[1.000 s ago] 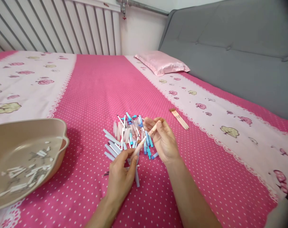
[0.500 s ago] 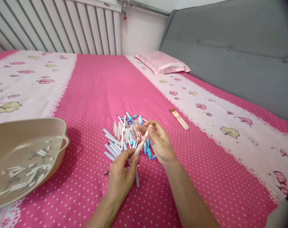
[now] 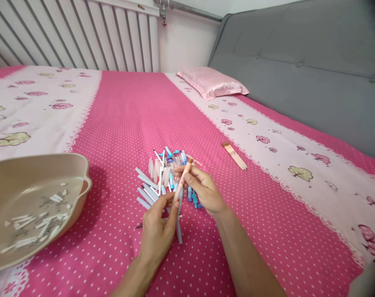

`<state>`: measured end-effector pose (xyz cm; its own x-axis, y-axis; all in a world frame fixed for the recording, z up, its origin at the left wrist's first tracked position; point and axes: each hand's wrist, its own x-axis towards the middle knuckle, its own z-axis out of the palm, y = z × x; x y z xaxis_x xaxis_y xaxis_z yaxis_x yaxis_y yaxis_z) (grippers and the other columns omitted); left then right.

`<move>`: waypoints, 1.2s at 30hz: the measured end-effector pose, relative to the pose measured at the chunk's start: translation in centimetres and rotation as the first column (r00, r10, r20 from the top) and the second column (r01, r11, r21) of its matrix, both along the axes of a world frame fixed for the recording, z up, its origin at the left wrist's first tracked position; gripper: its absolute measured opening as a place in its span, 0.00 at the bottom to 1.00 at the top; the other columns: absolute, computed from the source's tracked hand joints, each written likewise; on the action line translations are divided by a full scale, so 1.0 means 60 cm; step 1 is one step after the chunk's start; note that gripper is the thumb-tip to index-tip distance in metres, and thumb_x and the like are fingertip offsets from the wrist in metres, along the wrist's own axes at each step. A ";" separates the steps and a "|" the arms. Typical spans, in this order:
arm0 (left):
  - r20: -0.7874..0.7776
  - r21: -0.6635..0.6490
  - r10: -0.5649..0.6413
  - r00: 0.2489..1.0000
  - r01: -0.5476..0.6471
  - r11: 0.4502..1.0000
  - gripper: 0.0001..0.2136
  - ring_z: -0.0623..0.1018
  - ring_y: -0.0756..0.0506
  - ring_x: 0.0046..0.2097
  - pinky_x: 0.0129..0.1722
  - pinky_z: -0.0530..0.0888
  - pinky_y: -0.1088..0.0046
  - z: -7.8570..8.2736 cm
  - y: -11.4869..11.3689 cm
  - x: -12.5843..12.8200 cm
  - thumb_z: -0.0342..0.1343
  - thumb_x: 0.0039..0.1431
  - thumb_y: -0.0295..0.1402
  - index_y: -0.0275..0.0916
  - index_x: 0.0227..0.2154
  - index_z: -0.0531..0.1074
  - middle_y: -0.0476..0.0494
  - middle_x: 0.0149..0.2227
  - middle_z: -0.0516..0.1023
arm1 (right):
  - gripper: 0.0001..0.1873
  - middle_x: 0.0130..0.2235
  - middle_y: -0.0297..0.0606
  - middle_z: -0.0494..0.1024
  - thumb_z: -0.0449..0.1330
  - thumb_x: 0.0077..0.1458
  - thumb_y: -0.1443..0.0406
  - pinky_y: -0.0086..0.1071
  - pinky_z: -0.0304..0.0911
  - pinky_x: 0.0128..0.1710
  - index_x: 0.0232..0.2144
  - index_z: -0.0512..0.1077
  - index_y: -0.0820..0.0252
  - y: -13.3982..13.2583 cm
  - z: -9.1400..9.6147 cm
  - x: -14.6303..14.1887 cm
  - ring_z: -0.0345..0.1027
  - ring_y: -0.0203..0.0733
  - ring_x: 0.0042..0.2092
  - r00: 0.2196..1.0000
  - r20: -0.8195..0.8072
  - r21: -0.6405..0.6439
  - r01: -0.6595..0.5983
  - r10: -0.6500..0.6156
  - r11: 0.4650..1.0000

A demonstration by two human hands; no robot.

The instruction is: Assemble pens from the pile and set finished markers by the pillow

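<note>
A pale pink pen (image 3: 182,179) with a brown top is held between both hands, slanting up and slightly right. My left hand (image 3: 160,220) pinches its lower end between thumb and fingers. Higher up, near the brown top, the thumb and fingers of my right hand (image 3: 204,187) close on the barrel. Under and beyond the hands spreads a loose pile of pen parts (image 3: 158,171): grey and pinkish barrels, white refills, and blue caps and clips. The hands hide part of this pile.
To the left stands a beige basin (image 3: 79,161) holding several small white pieces. Several similar pink pens (image 3: 234,156) lie side by side at the right. All rests on a pink dotted bedspread (image 3: 128,107). Farther back are a pink pillow (image 3: 210,81) and a grey headboard (image 3: 292,45).
The pen has turned more upright, its brown top shifting left. My right hand has moved slightly left with it, while my left hand keeps its pinch on the lower end.
</note>
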<state>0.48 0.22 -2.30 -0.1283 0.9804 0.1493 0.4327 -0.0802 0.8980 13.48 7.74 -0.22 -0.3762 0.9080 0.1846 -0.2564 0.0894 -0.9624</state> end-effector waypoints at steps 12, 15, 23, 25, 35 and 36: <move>-0.033 0.002 0.003 0.999 -0.003 1.000 0.12 0.74 0.48 0.32 0.32 0.70 0.74 -0.003 0.000 -0.001 0.50 0.59 0.37 0.38 0.42 0.70 0.45 0.33 0.76 | 0.18 0.34 0.32 0.74 0.64 0.48 0.64 0.28 0.66 0.40 0.43 0.72 0.54 0.005 0.003 0.003 0.68 0.34 0.38 0.997 -0.078 -0.060 -0.007 0.002 0.998; -0.023 -0.001 -0.005 1.000 0.005 1.000 0.12 0.74 0.47 0.33 0.33 0.70 0.73 -0.002 0.002 -0.001 0.50 0.59 0.37 0.38 0.42 0.70 0.45 0.34 0.77 | 0.18 0.34 0.32 0.75 0.63 0.48 0.65 0.28 0.67 0.39 0.44 0.71 0.55 0.005 0.004 0.004 0.69 0.34 0.37 0.994 -0.110 -0.086 -0.027 0.018 0.996; -0.002 -0.030 -0.055 0.998 0.055 0.998 0.15 0.76 0.45 0.37 0.36 0.71 0.70 -0.001 -0.001 -0.002 0.46 0.61 0.38 0.38 0.45 0.70 0.42 0.39 0.77 | 0.21 0.38 0.35 0.78 0.61 0.51 0.65 0.31 0.67 0.41 0.49 0.67 0.55 0.003 0.006 0.009 0.71 0.35 0.39 0.991 -0.121 -0.113 -0.064 0.051 0.992; 0.004 -0.035 -0.059 0.998 0.059 0.998 0.15 0.76 0.45 0.37 0.36 0.71 0.70 -0.002 -0.001 -0.003 0.46 0.62 0.38 0.37 0.46 0.70 0.42 0.38 0.77 | 0.21 0.38 0.35 0.78 0.61 0.51 0.65 0.32 0.67 0.42 0.49 0.67 0.55 0.003 0.006 0.009 0.71 0.36 0.39 0.991 -0.120 -0.115 -0.070 0.056 0.991; -0.020 0.009 -0.023 1.000 0.024 1.000 0.13 0.76 0.46 0.35 0.34 0.71 0.72 -0.001 0.000 -0.001 0.48 0.60 0.37 0.37 0.43 0.71 0.44 0.35 0.77 | 0.21 0.34 0.33 0.77 0.65 0.46 0.64 0.29 0.68 0.39 0.45 0.69 0.55 0.004 0.005 0.006 0.72 0.35 0.39 0.994 -0.109 -0.139 -0.034 0.018 0.990; -0.017 0.017 -0.017 1.000 0.018 1.000 0.13 0.76 0.46 0.34 0.33 0.71 0.73 -0.002 0.000 -0.001 0.49 0.59 0.37 0.37 0.43 0.71 0.44 0.34 0.77 | 0.21 0.33 0.33 0.77 0.65 0.46 0.64 0.29 0.68 0.38 0.44 0.69 0.55 0.004 0.004 0.006 0.71 0.35 0.38 0.994 -0.107 -0.145 -0.026 0.010 0.989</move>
